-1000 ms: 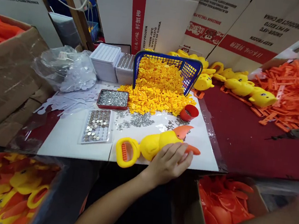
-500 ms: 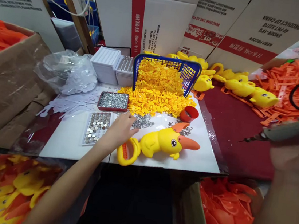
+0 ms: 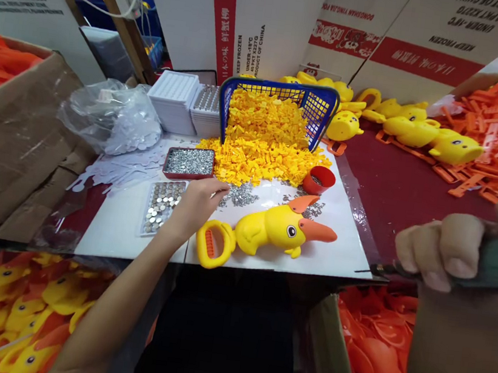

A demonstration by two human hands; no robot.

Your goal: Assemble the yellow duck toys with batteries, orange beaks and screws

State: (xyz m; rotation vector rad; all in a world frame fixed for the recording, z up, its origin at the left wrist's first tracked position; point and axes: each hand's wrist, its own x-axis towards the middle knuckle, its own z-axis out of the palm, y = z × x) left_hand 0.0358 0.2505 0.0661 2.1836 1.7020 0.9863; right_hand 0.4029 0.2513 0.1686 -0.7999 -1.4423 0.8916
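Note:
My left hand (image 3: 201,200) is closed in a pinch at the edge of the loose small metal parts (image 3: 242,195); whatever its fingertips hold is too small to make out. Just below and right of it, a yellow duck toy (image 3: 256,231) lies on its side on the white work surface (image 3: 120,237), with an orange beak apart and a ring handle toward me. At the right, my right hand (image 3: 445,246) is wrapped round a green power screwdriver (image 3: 496,262), whose thin bit points left over the table's front edge.
A blue basket (image 3: 281,87) spills yellow plastic pieces (image 3: 262,157) behind the toy. Nearby are a red tray of screws (image 3: 189,163), a red cup (image 3: 318,180), a tray of button cells (image 3: 161,207) and stacked white trays (image 3: 171,100). Boxes of orange parts (image 3: 375,362) flank my lap.
My right hand has brought the screwdriver down and left, toward the table's front edge. The fingers of my left hand have drawn together into a pinch. The toy lies as before.

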